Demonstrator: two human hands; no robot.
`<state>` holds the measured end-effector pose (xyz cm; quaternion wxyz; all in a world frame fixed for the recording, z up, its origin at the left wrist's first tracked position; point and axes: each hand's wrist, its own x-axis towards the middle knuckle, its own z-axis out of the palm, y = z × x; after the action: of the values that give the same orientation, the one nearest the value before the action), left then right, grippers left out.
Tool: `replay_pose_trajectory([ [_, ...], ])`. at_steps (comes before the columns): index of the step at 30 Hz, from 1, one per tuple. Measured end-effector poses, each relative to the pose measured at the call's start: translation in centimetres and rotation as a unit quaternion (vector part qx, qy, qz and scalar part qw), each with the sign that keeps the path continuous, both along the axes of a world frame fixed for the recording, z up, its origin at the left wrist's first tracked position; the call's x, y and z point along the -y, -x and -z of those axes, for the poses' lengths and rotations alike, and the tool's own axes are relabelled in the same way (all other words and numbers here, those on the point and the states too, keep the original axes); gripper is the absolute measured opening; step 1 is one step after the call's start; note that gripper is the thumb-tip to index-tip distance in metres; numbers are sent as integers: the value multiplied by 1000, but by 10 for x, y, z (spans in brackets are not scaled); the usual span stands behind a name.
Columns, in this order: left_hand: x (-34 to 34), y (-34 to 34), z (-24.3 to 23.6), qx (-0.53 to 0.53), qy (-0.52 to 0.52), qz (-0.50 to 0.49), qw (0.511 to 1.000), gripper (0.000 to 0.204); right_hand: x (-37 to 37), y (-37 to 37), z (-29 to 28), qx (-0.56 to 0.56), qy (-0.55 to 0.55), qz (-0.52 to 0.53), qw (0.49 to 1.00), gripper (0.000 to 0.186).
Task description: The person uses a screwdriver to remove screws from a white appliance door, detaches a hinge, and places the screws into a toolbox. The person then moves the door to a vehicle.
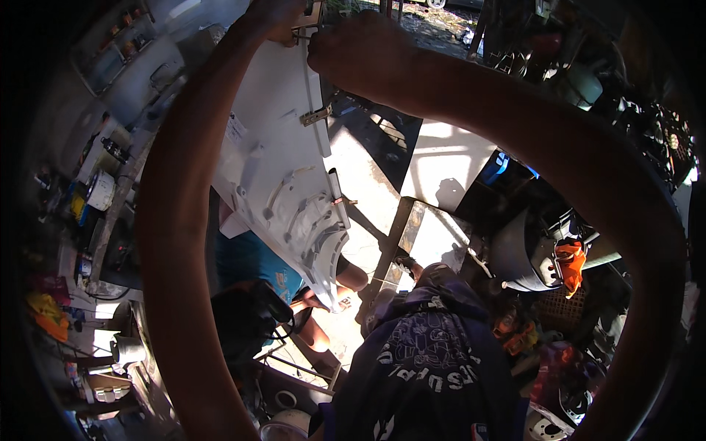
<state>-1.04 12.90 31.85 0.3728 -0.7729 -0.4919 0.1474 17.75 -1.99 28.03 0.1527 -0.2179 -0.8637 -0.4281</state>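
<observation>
I'm running both arms up at the top of the view, working at the far end of a long white panel (272,140) that is stretching from the hands down to the middle of the scene. Left hand (283,26) is sitting at the panel's top end; its fingers are bending inward, but the picture edge is cropping them, so I can't tell what they're grasping. Right hand (360,51) is facing it just across the panel's right edge, fingers curling into a loose fist; can't tell if they're closing on the edge or on something small. A metal bracket (316,116) is sticking out of that edge below the hands, and a smaller fitting (344,200) is showing lower down. Panel's lower half is carrying grey smudges, its narrow end hanging near a co-worker in teal (257,268), who is crouching partly behind it. My read on the step: I'm positioning or fastening the top end, not freeing it, though I'm guessing there. Next move is probably calling for bracing the panel with the left while the right is working its edge, going easy so the low end isn't swinging into the co-worker.
</observation>
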Motion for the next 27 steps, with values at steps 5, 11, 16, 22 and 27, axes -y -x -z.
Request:
replay_pose_trajectory([
  [5,-2,-5,3,23,-14,55,998,55,9,3,-35,-397,535,178,724,26],
  [11,5,-19,-6,16,29,-15,999,58,-10,-16,-10,2,94,45,995,17],
  [16,-7,13,6,21,-48,86,995,57,8,1,-4,119,2,86,989,7],
  [22,-5,0,2,19,-5,35,999,58,5,1,-17,-392,429,38,813,30],
  [27,-1,-7,1,-11,-2,-3,1000,53,7,-4,-6,-295,329,56,895,22],
])
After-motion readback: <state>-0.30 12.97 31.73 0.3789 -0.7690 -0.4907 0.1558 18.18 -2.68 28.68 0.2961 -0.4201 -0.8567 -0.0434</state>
